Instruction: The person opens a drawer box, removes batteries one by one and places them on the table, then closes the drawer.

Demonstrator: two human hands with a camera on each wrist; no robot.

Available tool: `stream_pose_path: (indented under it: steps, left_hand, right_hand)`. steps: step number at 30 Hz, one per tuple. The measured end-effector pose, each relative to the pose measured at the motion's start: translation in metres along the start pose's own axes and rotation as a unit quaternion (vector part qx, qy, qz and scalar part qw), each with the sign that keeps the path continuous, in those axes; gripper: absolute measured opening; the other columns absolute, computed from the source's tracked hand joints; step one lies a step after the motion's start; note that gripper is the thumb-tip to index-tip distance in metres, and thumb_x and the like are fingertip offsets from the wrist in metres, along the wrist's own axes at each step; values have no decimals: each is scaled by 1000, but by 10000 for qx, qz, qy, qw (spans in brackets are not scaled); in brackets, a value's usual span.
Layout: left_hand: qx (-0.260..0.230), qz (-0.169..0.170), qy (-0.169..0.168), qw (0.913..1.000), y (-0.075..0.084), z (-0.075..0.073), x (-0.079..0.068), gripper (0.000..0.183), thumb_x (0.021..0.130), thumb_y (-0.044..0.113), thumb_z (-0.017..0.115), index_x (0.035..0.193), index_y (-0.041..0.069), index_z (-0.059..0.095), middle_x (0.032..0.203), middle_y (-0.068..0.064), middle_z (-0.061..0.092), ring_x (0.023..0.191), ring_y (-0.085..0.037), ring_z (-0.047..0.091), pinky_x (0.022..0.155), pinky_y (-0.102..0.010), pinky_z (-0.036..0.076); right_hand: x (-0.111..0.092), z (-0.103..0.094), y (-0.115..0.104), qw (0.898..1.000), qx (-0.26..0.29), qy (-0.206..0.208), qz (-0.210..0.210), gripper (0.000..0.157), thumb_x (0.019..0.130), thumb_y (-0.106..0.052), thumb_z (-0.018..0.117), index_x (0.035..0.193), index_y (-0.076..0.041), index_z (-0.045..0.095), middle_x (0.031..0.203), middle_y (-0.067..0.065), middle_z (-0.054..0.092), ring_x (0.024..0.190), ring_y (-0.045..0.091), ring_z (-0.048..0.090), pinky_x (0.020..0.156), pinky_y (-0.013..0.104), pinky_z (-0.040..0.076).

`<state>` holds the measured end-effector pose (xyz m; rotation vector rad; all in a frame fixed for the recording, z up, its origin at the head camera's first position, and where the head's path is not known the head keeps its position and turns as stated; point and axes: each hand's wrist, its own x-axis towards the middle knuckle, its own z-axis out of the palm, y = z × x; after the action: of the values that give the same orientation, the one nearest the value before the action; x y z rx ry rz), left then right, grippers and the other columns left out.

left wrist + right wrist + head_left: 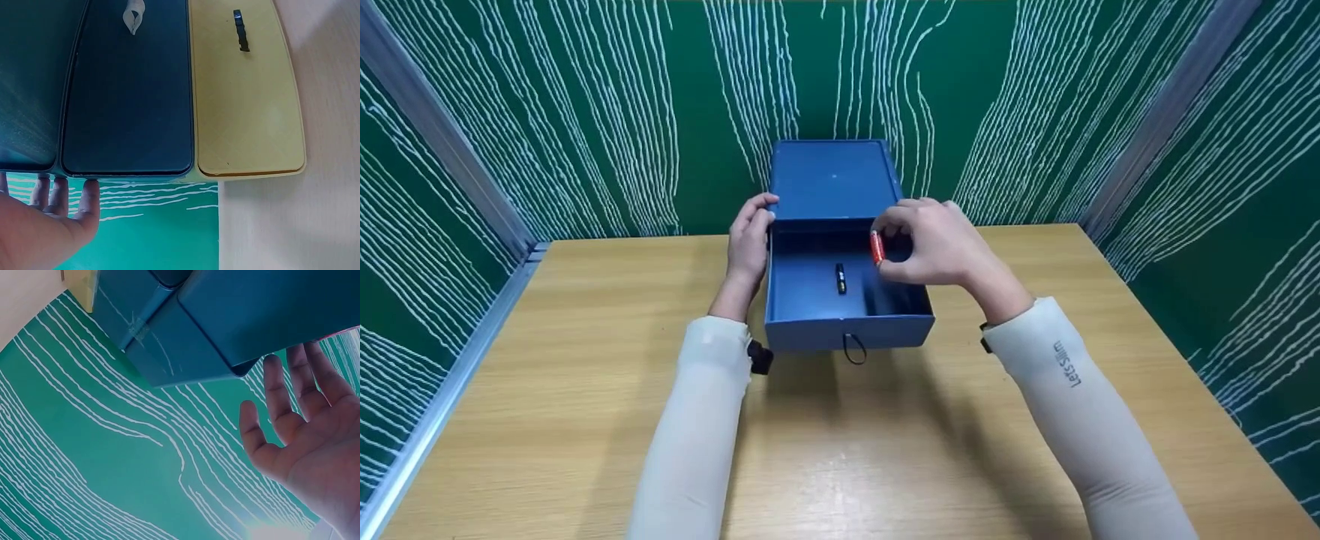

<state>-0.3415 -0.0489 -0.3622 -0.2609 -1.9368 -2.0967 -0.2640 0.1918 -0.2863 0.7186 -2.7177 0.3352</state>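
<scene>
A small red battery (877, 248) is pinched between the thumb and fingers of my right hand (937, 241), over the right side of a pulled-out blue drawer (840, 332). Inside that drawer lies a black battery (841, 279), near the middle of its floor. The drawer slides from the top of a blue cabinet (834, 178) and has a dark loop pull (855, 350) on its front. My left hand (748, 244) rests along the cabinet's left side, fingertips at its edge. In the right wrist view, the drawer hides the tips of some right-hand fingers (306, 385).
Under the open drawer, the left wrist view shows a closed dark blue drawer (126, 107) with a white loop and a closed yellow drawer (247, 107) with a black loop. The cabinet stands at the wooden table's (547, 390) back edge, before a green white-lined wall (607, 112).
</scene>
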Motion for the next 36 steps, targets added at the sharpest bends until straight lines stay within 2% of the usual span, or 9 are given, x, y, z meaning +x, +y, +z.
stream_pose_path:
  steps: [10,20,29,36]
  left_hand:
    - [-81,-66,-100,9999,9,4,-3,28,86,9,38,108,2,54,115,-5,50,98,-14,43,84,-25,32]
    - [-44,-76,-61,9999,1,4,1,26,86,13,39,105,10,57,116,-1,50,101,-13,43,87,-26,32]
    - [107,-78,-3,9999,3,2,-1,27,87,13,37,106,9,56,117,-1,50,101,-13,43,88,-27,33]
    - [87,-146,15,9999,1,0,-2,26,86,14,38,104,11,57,114,0,50,99,-13,43,86,-26,33]
  right_hand:
    - [-8,-9,8,9996,114,46,241,39,64,-42,67,98,-24,60,90,-7,58,86,12,46,74,36,32]
    - [-15,-8,15,9989,215,118,409,40,64,-41,68,100,-23,60,90,-8,58,86,12,46,77,37,34]
    - [-18,-10,20,9988,303,206,338,39,65,-41,66,99,-23,61,92,-8,59,86,10,49,78,36,36]
    - [-20,-9,24,9984,382,276,297,40,66,-41,66,100,-21,61,92,-8,59,85,13,51,72,32,41]
